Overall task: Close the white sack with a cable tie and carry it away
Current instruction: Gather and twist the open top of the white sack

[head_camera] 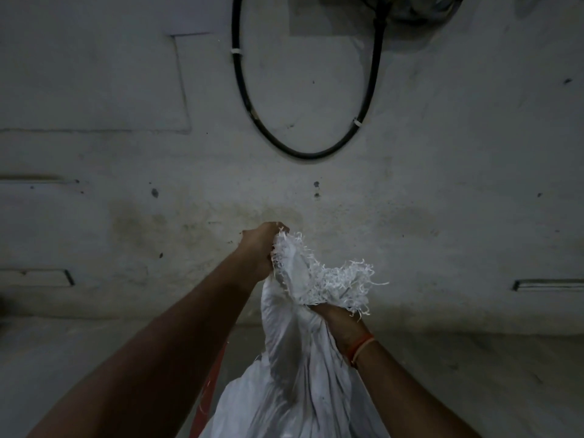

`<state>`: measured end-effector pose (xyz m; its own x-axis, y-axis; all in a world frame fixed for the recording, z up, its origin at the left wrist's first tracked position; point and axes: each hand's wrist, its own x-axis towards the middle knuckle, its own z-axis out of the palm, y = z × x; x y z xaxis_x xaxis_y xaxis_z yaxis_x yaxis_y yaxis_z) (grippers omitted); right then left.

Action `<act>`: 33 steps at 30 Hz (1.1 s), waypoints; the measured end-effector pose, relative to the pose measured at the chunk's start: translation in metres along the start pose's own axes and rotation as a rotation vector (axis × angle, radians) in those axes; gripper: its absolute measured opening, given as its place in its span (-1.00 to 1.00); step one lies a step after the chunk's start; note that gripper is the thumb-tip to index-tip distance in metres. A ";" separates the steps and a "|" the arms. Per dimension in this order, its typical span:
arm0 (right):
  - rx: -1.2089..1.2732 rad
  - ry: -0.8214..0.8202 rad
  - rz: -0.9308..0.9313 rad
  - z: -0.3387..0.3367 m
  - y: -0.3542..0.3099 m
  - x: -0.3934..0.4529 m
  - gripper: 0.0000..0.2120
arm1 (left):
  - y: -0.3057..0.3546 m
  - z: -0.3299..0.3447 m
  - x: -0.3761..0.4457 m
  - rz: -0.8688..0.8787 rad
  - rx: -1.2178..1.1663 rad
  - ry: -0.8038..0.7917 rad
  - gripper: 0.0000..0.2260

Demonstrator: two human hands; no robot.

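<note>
The sack [294, 374] is held up in front, its neck squeezed by the right hand [339, 324], fingers wrapped tight. Higher up, the frayed mouth is gripped in the left hand [257, 248]. No cable tie can be seen; tying and carrying are judged still ahead.

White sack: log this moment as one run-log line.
phase: gathering mouth | left hand: gripping frayed edge of white sack | right hand: clamped on neck | cable tie: not visible | sack: not yet tied
</note>
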<state>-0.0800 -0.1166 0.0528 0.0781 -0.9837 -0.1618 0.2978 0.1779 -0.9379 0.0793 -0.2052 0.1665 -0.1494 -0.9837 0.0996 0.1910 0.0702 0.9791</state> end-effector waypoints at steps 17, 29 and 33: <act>0.059 0.028 -0.015 0.004 -0.014 -0.002 -0.71 | -0.014 0.045 -0.008 -0.143 -0.149 -0.246 -0.81; 0.322 0.120 -0.042 -0.007 -0.016 0.001 -0.81 | -0.079 -0.014 -0.090 0.054 0.500 -0.109 -0.22; 0.319 0.160 -0.103 -0.003 -0.008 0.008 -0.56 | -0.106 -0.011 -0.123 0.037 0.785 -0.310 -0.24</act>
<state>-0.0850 -0.1256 0.0582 -0.1100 -0.9839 -0.1409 0.5800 0.0516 -0.8130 0.0880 -0.0930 0.0489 -0.4377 -0.8967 0.0661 -0.5114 0.3088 0.8019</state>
